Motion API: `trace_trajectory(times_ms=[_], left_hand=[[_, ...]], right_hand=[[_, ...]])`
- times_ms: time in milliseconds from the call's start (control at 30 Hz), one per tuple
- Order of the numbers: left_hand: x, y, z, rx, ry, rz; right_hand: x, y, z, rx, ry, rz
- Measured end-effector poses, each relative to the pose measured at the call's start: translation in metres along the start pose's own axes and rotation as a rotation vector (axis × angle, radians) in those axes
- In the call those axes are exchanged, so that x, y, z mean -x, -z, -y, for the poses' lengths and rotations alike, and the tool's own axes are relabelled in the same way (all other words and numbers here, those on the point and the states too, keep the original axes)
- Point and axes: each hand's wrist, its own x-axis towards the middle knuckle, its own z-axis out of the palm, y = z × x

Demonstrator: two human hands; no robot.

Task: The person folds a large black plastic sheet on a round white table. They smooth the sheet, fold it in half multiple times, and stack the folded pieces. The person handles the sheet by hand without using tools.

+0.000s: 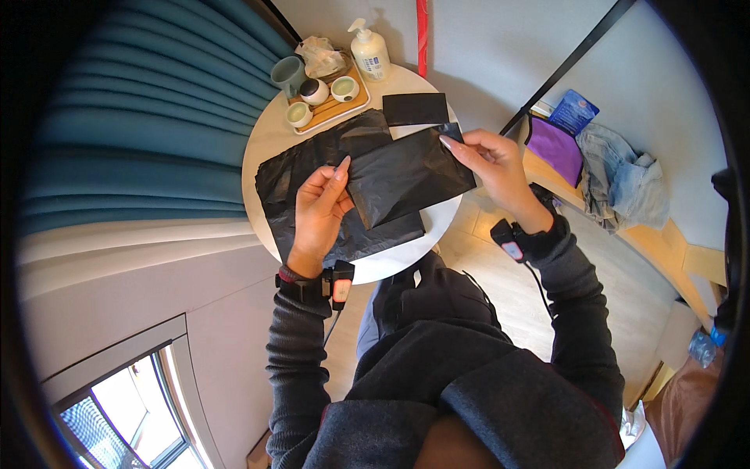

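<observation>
A folded black plastic sheet (410, 176), perhaps a bag, is held up over a round white table (381, 272). My left hand (323, 202) pinches its left edge between thumb and finger. At its upper right corner, my right hand (489, 164) grips it with thumb and fingers. Beneath it a larger, creased black plastic sheet (293, 170) lies spread on the table. A flat black rectangular piece (414, 109) rests behind, near the table's back right edge.
At the table's back stand a wooden tray (334, 111) with small cups and a lidded pot, a green mug (287, 75), a crumpled plastic bag (321, 57) and a pump bottle (371, 53). Right, a shelf holds denim (627, 176) and a purple cloth (554, 149). Blue curtains hang left.
</observation>
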Motion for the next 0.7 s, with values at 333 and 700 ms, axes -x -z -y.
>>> trace_trajectory(times_ms=[333,700], left_hand=[[0.003,-0.028,-0.008,-0.814,-0.314,0.091],[0.006,-0.048,-0.027,-0.700,-0.184,0.222]], right_hand=[[0.000,-0.004,0.007,0.685,0.487,-0.228],[-0.005,-0.040,0.017,0.537,0.519,0.185]])
